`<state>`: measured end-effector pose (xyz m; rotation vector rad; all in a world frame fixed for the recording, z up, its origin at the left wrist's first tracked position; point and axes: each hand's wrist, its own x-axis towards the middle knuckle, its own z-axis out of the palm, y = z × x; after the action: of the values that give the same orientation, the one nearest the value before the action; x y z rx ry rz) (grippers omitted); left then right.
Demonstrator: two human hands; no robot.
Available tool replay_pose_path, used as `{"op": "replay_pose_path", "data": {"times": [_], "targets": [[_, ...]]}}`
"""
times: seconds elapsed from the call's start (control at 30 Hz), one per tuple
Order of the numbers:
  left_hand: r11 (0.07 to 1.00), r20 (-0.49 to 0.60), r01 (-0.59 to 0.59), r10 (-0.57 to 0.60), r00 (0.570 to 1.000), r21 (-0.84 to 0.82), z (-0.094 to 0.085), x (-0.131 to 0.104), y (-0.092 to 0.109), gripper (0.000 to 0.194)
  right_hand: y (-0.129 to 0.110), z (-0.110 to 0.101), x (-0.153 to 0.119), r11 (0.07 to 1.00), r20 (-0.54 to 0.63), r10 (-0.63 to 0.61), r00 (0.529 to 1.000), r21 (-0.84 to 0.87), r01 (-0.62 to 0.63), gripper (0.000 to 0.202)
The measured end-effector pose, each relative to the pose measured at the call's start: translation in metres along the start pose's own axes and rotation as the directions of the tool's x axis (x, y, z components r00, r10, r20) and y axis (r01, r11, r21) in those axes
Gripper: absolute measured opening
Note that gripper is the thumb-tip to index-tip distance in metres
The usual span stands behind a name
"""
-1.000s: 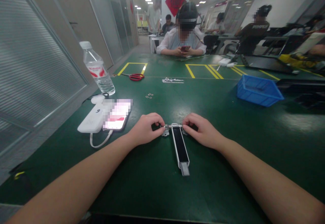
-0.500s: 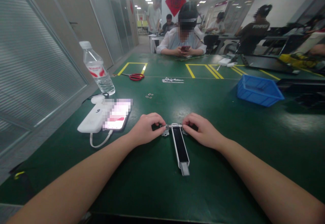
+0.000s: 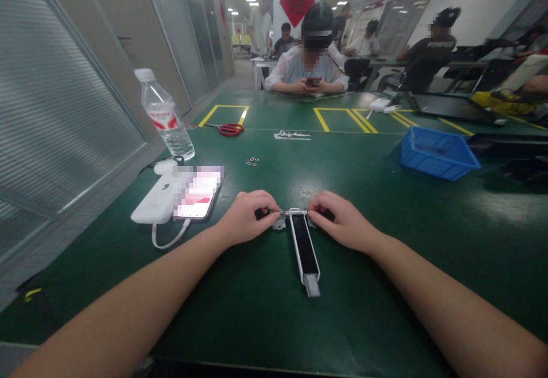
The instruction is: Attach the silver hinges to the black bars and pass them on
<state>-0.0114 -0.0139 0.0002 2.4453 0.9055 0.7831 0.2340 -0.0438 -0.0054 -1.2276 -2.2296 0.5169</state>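
A long narrow black-and-white piece with a grey metal tab at its near end lies on the green table. Across its far end runs a thin silver metal rod. My left hand pinches the rod's left end between thumb and fingers, beside a small metal bracket. At the opposite end, my right hand is closed on the rod in a similar pinch. Another bracket sits partly hidden by the right thumb. The fingertips cover both rod ends.
Several small metal rings and a group of thin pale pieces lie farther back. Red-handled scissors, a water bottle, a white power bank and a phone are left. A blue bin stands right. A person sits opposite.
Both hands keep their hold on the rod, and the things on the table have not visibly moved. In the background, another person has come into view behind the person opposite.
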Motion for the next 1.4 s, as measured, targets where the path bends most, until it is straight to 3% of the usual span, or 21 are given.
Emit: {"op": "replay_pose_path", "data": {"times": [0.57,1.4], "targets": [[0.996,0.084,0.089,-0.087,0.993,-0.020,-0.0009,0.0017,0.0009,0.012,-0.0002,-0.0005,0.0003,1.000,0.013,0.003,1.000,-0.003,-0.003,0.010],[0.999,0.026,0.043,-0.043,0.999,0.011,-0.0011,0.0002,0.0021,0.007,-0.0009,-0.0012,0.0001,1.000,0.007,-0.001,1.000,-0.006,0.001,0.011]]}}
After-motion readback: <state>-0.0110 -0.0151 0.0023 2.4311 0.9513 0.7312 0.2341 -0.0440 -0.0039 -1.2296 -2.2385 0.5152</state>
